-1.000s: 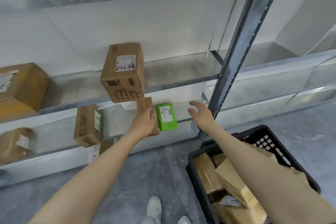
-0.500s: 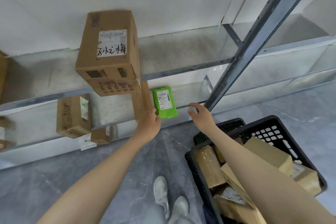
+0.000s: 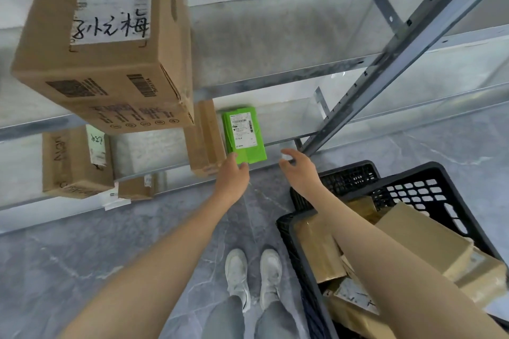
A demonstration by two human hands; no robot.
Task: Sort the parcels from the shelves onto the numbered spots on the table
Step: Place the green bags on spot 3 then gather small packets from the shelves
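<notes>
1. The green parcel (image 3: 245,135) lay on the bottom shelf (image 3: 148,154), low in front of us. Its long side ran from the front edge toward the back.
2. Our left grip (image 3: 232,173) was the nearer one. It touched the near left corner of the green parcel. Its fingers were hidden behind the hand, so we could not tell if it had hold of the parcel.
3. Our right grip (image 3: 298,170) hung just to the right of the parcel and did not touch it. Its fingers were loosely bent and held nothing.
4. So the parcel lay between the two grips and a little ahead of them. We thought the next move was to close in from both sides and slide it toward us.
5. A thin brown box (image 3: 206,140) stood just beside the parcel on the left. Our left fingers had little room there and could knock it.
6. A metal post (image 3: 385,68) rose near the right grip. A big box (image 3: 104,44) stuck out from the shelf above.
7. A black crate (image 3: 413,190) with brown parcels in it sat on the floor at our right. We could not see the worktop.
</notes>
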